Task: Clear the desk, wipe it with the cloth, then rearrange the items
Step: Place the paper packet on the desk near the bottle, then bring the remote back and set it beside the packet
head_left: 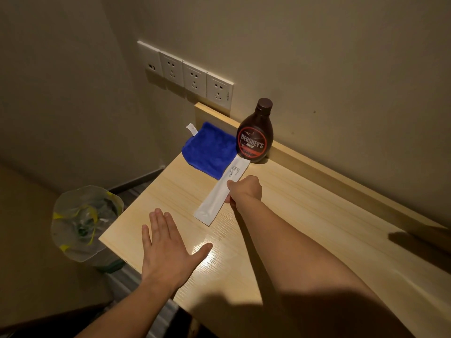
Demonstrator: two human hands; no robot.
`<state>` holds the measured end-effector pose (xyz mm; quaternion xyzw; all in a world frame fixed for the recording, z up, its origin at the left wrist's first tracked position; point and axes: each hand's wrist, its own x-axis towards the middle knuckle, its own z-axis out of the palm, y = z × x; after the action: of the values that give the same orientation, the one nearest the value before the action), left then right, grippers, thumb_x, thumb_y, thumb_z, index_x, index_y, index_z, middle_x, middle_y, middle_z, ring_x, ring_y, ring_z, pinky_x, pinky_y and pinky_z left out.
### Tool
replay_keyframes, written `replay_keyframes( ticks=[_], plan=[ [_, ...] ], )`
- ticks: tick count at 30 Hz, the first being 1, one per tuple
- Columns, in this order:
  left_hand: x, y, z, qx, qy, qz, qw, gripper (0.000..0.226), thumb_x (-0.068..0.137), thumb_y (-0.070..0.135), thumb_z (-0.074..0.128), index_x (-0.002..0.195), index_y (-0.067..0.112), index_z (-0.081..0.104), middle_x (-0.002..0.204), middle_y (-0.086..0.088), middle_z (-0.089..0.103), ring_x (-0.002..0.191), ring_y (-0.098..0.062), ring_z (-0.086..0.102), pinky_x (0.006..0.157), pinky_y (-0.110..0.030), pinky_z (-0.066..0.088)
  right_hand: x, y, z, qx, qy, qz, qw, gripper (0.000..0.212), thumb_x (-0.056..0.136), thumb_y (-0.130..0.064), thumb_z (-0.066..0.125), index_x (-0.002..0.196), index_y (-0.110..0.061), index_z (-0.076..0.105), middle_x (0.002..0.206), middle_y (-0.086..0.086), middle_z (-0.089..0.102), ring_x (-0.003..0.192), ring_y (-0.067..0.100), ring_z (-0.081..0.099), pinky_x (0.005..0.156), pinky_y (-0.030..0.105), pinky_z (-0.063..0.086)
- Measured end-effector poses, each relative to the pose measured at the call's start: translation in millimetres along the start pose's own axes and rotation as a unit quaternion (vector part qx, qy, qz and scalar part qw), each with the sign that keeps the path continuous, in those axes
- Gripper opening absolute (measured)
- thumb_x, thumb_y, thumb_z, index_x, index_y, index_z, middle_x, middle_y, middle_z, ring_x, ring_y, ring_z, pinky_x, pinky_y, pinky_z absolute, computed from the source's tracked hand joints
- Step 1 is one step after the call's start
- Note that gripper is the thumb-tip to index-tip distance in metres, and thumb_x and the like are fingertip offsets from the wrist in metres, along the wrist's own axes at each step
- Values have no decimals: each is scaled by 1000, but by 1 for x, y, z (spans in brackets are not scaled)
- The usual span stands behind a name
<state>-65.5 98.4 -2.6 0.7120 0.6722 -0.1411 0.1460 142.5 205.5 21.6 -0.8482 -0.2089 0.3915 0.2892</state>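
A long white toothbrush packet [220, 193] lies slanted on the light wooden desk [305, 215], its far end over the blue cloth. My right hand [245, 190] grips the packet near its middle, thumb on top. The folded blue cloth [210, 150] with a white tag rests at the desk's far left corner, hanging slightly over the edge. A brown Hershey's syrup bottle [255, 135] stands upright just right of the cloth, against the raised back rail. My left hand [167, 250] lies flat on the near left part of the desk, fingers spread, holding nothing.
A bin lined with a clear plastic bag [85, 223] stands on the floor left of the desk. A row of white wall sockets [185, 74] sits above the desk's far corner. A dark shadow falls at the desk's right edge.
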Motion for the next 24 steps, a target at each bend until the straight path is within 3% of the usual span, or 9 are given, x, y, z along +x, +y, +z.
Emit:
replay_keyframes(
  ticks=[4, 10, 17, 20, 24],
  plan=[
    [-1, 1, 0, -3, 4, 2, 1000, 137, 66, 104, -8, 156, 3, -30, 166, -20, -36, 154, -37, -35, 129, -57, -10, 1, 3, 2, -6, 5, -8, 1000, 25, 94, -33, 76, 99, -13, 61, 58, -4, 63, 54, 11, 67, 73, 33, 61],
    [-1, -2, 3, -17, 23, 3, 1000, 137, 69, 104, -5, 159, 3, -26, 167, -20, -34, 155, -36, -34, 129, -56, -12, -2, 5, 1, -35, 17, -27, 999, 31, 93, -41, 75, 93, -14, 60, 74, 1, 74, 48, 9, 65, 50, 24, 42],
    [6, -5, 6, -20, 27, 2, 999, 138, 71, 104, 0, 160, 1, -23, 170, -20, -30, 157, -35, -30, 129, -55, -13, -15, 23, -23, -75, 58, -38, 995, 42, 93, -52, 70, 91, -10, 69, 72, 4, 74, 61, 16, 70, 50, 24, 37],
    [10, -9, 5, -19, 35, 0, 999, 141, 71, 104, -1, 162, -1, -18, 172, -22, -23, 159, -35, -25, 130, -55, -11, -33, 45, -59, -100, 82, -86, 988, 42, 94, -53, 69, 89, -11, 66, 77, 3, 70, 65, 16, 63, 50, 25, 34],
    [-3, -4, 0, -58, 85, 45, 994, 135, 78, 100, 8, 163, -3, -13, 172, -24, -19, 160, -33, -23, 131, -52, -8, -62, 98, -128, -87, 84, -155, 981, 38, 93, -51, 70, 98, -15, 62, 86, -1, 65, 76, 17, 59, 61, 32, 41]
  ],
)
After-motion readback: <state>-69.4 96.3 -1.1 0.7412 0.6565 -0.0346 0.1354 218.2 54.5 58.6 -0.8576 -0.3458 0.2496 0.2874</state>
